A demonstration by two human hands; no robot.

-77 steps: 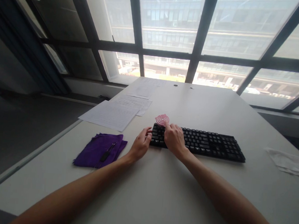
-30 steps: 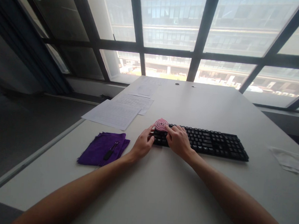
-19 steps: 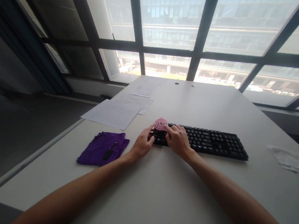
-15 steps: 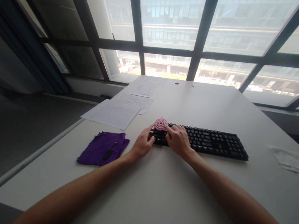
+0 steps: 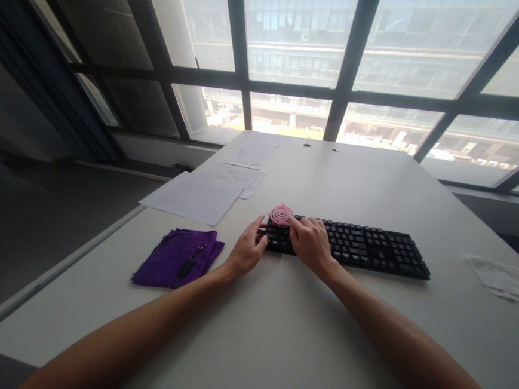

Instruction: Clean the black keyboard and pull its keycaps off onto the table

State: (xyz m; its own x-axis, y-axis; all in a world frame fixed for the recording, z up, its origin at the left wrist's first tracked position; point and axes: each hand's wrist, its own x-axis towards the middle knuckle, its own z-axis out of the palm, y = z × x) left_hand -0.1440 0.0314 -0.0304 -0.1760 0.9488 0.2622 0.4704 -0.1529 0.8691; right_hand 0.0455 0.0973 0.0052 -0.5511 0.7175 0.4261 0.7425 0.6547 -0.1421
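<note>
A black keyboard (image 5: 363,246) lies crosswise on the white desk. Over its left end is a pink round brush (image 5: 280,215) with concentric rings on top and short bristles underneath. The fingers of my right hand (image 5: 312,240) are closed at the brush's right side, pressing it to the keys. My left hand (image 5: 249,247) grips the keyboard's left edge, thumb at the near corner and fingers behind. To the left of that hand, a folded purple cloth (image 5: 160,258) bears a small tool with a black handle (image 5: 186,268) and thin metal tips.
Several printed sheets (image 5: 196,195) lie along the desk's left edge. A white cloth (image 5: 502,279) is at the far right. Large windows (image 5: 299,36) rise behind the desk (image 5: 355,178), and a dark curtain (image 5: 40,69) hangs at the left.
The brush and my right hand have shifted slightly to the right on the keyboard. My left hand stays at the keyboard's left edge.
</note>
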